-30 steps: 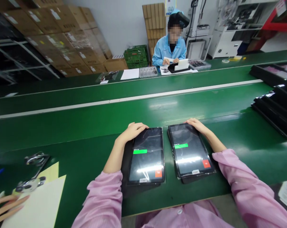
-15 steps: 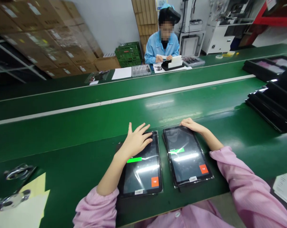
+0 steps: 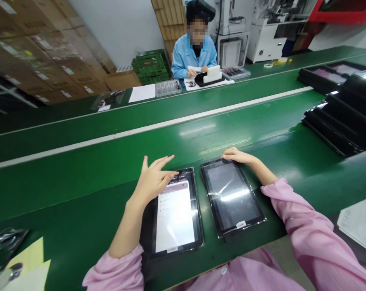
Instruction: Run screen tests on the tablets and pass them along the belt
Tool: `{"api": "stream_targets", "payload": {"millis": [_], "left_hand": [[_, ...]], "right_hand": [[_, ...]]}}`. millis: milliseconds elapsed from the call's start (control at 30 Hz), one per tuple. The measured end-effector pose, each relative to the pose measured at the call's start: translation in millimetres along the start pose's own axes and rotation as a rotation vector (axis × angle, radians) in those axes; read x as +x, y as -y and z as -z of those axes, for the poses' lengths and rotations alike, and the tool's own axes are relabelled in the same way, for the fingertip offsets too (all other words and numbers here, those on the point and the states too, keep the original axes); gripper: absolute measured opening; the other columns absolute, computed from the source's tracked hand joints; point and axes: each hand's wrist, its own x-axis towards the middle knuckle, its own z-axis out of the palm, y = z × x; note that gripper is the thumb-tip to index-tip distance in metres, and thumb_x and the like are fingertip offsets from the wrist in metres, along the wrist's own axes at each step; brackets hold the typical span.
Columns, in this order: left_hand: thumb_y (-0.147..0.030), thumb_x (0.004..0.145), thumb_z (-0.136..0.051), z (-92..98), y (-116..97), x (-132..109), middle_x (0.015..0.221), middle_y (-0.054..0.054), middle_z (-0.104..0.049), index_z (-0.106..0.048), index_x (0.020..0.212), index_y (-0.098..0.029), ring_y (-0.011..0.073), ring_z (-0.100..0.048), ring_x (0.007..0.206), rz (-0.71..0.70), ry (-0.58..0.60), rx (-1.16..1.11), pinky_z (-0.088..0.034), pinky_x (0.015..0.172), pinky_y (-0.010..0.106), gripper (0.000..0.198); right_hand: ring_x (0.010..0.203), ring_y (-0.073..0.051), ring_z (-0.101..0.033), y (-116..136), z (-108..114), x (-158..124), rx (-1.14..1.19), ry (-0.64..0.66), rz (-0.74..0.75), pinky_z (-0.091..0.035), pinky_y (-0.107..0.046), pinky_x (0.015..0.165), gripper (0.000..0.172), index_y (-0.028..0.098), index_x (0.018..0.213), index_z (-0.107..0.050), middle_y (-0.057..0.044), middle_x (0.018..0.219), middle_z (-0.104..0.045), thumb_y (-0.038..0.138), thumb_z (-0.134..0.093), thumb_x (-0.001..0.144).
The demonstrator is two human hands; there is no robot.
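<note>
Two black tablets lie side by side on the green bench. The left tablet (image 3: 176, 214) shows a mostly white page, and the right tablet (image 3: 233, 198) has a dark grey screen. Over the upper part of the left tablet is my left hand (image 3: 154, 178), fingers spread, one fingertip at the top of its screen. My right hand (image 3: 235, 155) rests at the top edge of the right tablet with its fingers bent together around that edge. Each tablet has a small white label at its bottom edge.
Black trays or devices (image 3: 346, 113) are stacked at the right. Papers (image 3: 360, 222) lie near the right edge. Yellow sheets (image 3: 28, 262) and a clear-wrapped item (image 3: 7, 242) sit at left. A person in blue (image 3: 195, 52) works across the bench (image 3: 158, 139).
The left screen went from dark with green and red boxes to a white page; the right screen lost its boxes. My left hand shifted left. The whole view moved slightly.
</note>
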Motion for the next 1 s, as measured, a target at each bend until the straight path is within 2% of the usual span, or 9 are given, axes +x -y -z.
{"api": "stream_targets", "payload": {"millis": [100, 200, 300, 367, 400, 533, 667, 867, 1000], "left_hand": [[-0.055, 0.093, -0.045, -7.9, 2, 3, 0.149, -0.002, -0.052, -0.079, 0.095, -0.039, 0.0368, -0.045, 0.138, -0.016, 0.09, -0.005, 0.008, 0.115, 0.073, 0.038], [-0.065, 0.092, -0.038, -7.0, 1, 5, 0.15, 0.001, -0.051, -0.078, 0.098, -0.035, 0.0382, -0.046, 0.137, -0.034, 0.1, -0.044, 0.007, 0.115, 0.073, 0.05], [-0.073, 0.093, -0.021, -1.5, -3, 8, 0.145, 0.01, -0.056, -0.067, 0.108, -0.026, 0.0343, -0.056, 0.128, -0.017, 0.014, -0.186, -0.022, 0.117, 0.065, 0.068], [-0.075, 0.092, -0.018, -2.2, -7, 13, 0.14, 0.014, -0.059, -0.057, 0.113, -0.022, 0.0322, -0.061, 0.12, 0.05, 0.001, -0.272, -0.044, 0.105, 0.055, 0.069], [-0.075, 0.092, -0.019, -4.8, -10, 16, 0.138, 0.015, -0.06, -0.053, 0.117, -0.021, 0.032, -0.062, 0.119, 0.09, 0.014, -0.296, -0.049, 0.1, 0.051, 0.069], [-0.067, 0.095, -0.022, -24.0, -22, 27, 0.133, 0.018, -0.063, -0.041, 0.142, -0.016, 0.0308, -0.063, 0.119, 0.176, 0.165, -0.324, -0.049, 0.099, 0.045, 0.072], [-0.063, 0.096, -0.025, -34.3, -22, 29, 0.12, 0.014, -0.07, -0.047, 0.144, -0.017, 0.0299, -0.067, 0.108, 0.252, 0.236, -0.331, -0.05, 0.098, 0.044, 0.07], [-0.078, 0.084, -0.037, -14.7, 1, 26, 0.113, 0.012, -0.072, -0.055, 0.135, -0.018, 0.0291, -0.069, 0.095, 0.308, 0.239, -0.513, -0.055, 0.088, 0.044, 0.081], [-0.078, 0.076, -0.052, -6.7, 14, 26, 0.111, 0.015, -0.071, -0.055, 0.134, -0.015, 0.0284, -0.069, 0.092, 0.274, 0.247, -0.595, -0.058, 0.083, 0.041, 0.085]], "right_hand": [[0.114, -0.032, -0.047, -1, 2, -2, 0.018, 0.012, -0.009, -0.029, -0.05, 0.109, 0.04, 0.02, 0.101, -0.074, -0.008, 0.101, -0.068, 0.053, -0.057, 0.087], [0.117, -0.034, -0.043, -1, 4, -4, 0.026, 0.033, -0.012, -0.032, -0.051, 0.108, 0.043, 0.021, 0.107, -0.073, -0.008, 0.103, -0.067, 0.052, -0.067, 0.078], [0.118, -0.034, -0.042, 1, 4, -5, 0.062, 0.033, -0.01, -0.031, -0.051, 0.108, 0.049, 0.02, 0.105, -0.073, -0.009, 0.103, -0.067, 0.06, -0.067, 0.078], [0.117, -0.034, -0.044, 2, 3, -5, 0.126, 0.002, -0.026, -0.029, -0.051, 0.11, 0.053, 0.02, 0.099, -0.074, -0.009, 0.102, -0.067, 0.068, -0.056, 0.085], [0.115, -0.033, -0.046, 3, 2, -5, 0.157, -0.016, -0.037, -0.029, -0.051, 0.11, 0.058, 0.02, 0.097, -0.074, -0.009, 0.101, -0.067, 0.071, -0.049, 0.089], [0.11, -0.031, -0.051, 3, 0, -3, 0.205, -0.044, -0.048, -0.033, -0.048, 0.109, 0.069, 0.019, 0.093, -0.075, -0.009, 0.101, -0.068, 0.076, -0.037, 0.092], [0.111, -0.031, -0.051, 1, -2, -1, 0.226, -0.048, -0.029, -0.032, -0.049, 0.109, 0.068, 0.019, 0.088, -0.076, -0.009, 0.098, -0.068, 0.077, -0.04, 0.091], [0.1, -0.026, -0.06, 1, 0, 1, 0.283, -0.037, -0.027, -0.044, -0.042, 0.098, 0.064, 0.017, 0.092, -0.074, -0.008, 0.099, -0.07, 0.069, -0.038, 0.096], [0.093, -0.024, -0.061, 2, 8, -2, 0.219, -0.083, -0.095, -0.046, -0.037, 0.089, 0.046, 0.016, 0.089, -0.069, -0.008, 0.096, -0.07, 0.056, -0.048, 0.094]]}}
